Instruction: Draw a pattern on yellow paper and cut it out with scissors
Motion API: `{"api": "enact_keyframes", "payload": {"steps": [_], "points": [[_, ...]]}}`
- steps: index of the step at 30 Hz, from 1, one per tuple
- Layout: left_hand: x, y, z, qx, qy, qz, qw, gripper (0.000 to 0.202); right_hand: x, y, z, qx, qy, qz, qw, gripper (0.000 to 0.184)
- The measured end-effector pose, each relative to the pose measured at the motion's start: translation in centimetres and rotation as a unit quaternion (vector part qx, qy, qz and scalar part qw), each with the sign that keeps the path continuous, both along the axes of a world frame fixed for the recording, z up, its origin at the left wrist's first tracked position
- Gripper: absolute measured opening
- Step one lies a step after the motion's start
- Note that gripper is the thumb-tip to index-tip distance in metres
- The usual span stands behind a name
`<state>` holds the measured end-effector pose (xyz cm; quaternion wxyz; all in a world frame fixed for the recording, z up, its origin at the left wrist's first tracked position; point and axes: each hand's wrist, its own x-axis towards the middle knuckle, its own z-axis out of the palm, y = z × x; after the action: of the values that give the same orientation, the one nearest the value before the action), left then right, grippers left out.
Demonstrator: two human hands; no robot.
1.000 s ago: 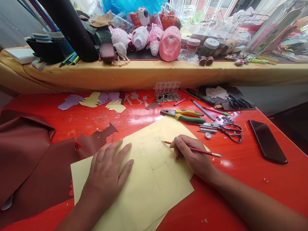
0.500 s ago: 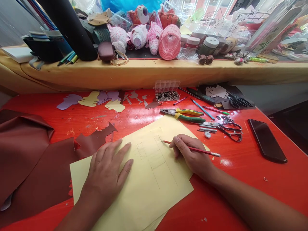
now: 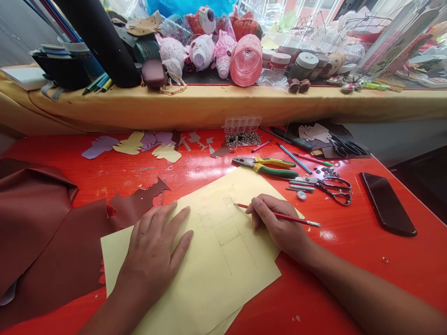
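Note:
Pale yellow paper [image 3: 209, 284] lies at an angle on the red table, with another sheet showing beneath it. Thin pencil lines [image 3: 228, 235] on it make a long strip with cross lines and a small sketch to its left. My left hand [image 3: 155, 251] rests flat on the paper's left part, fingers spread. In my right hand [image 3: 274, 221] a red pencil [image 3: 293, 217] is pinched, its tip over the upper right end of the drawn strip. Whether the tip touches the paper I cannot tell.
Brown leather [image 3: 59, 251] covers the table's left side. Beyond the paper lie pliers [image 3: 261, 164], scissors [image 3: 331, 186], several pens and a compartment box [image 3: 242, 135] of metal rings. A phone [image 3: 387, 203] lies at right. A crowded shelf [image 3: 216, 109] runs along the back.

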<state>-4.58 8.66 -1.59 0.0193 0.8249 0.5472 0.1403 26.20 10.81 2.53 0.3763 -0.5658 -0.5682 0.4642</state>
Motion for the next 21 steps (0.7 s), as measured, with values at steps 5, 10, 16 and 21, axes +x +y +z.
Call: {"api": "enact_keyframes", "payload": {"steps": [5, 10, 16, 21], "points": [[0.0, 0.02, 0.05, 0.009, 0.006, -0.009, 1.0, 0.047, 0.01, 0.02, -0.04, 0.014, 0.023, -0.018, 0.999, 0.052], [-0.09, -0.01, 0.0, 0.006, 0.003, -0.007, 1.0, 0.047, 0.01, 0.04, -0.03, 0.018, 0.03, -0.016, 0.999, 0.051], [0.31, -0.05, 0.22, -0.002, -0.001, 0.003, 1.0, 0.046, 0.06, 0.02, 0.03, 0.015, 0.003, -0.011, 1.0, 0.053], [0.86, -0.09, 0.55, 0.016, -0.011, 0.005, 1.0, 0.044, 0.04, 0.01, -0.11, 0.015, 0.001, -0.001, 1.0, 0.052]]}}
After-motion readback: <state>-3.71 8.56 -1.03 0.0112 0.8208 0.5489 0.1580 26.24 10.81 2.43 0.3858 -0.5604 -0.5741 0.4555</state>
